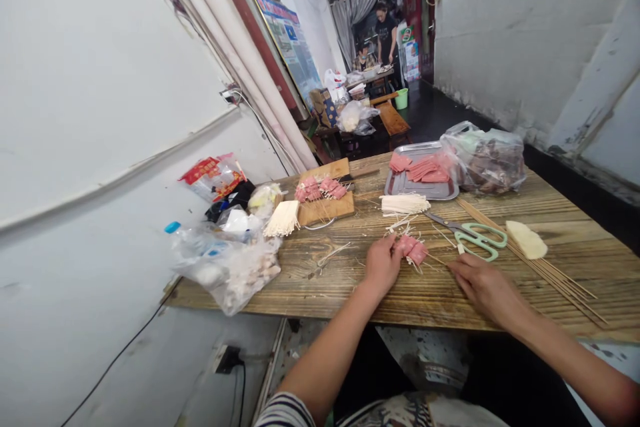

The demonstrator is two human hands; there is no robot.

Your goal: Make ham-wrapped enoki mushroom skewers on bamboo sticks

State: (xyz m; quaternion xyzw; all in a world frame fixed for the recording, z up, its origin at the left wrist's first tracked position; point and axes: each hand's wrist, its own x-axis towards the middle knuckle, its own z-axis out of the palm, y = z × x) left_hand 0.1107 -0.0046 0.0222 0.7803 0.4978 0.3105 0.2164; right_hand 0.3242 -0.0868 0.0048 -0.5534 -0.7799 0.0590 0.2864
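My left hand [383,263] is closed on the far end of pink meat rolls [415,250] wrapped around enoki mushrooms, whose white ends stick out. The rolls sit on a thin wooden skewer [438,259], and its bare end is pinched in my right hand [483,283]. Just beyond my right hand lie scissors [480,237] with pale green handles. Behind the rolls is a bundle of enoki mushrooms [404,205]. A metal tray [420,192] holds pink meat slices [429,167].
Loose skewers [555,278] and a pale yellow piece [527,240] lie at right. Finished-looking meat skewers [320,189] rest on a wooden board [327,209], beside more enoki [283,219]. Plastic bags [230,267] crowd the left edge; another bag [487,159] stands by the tray. Two people are in the background.
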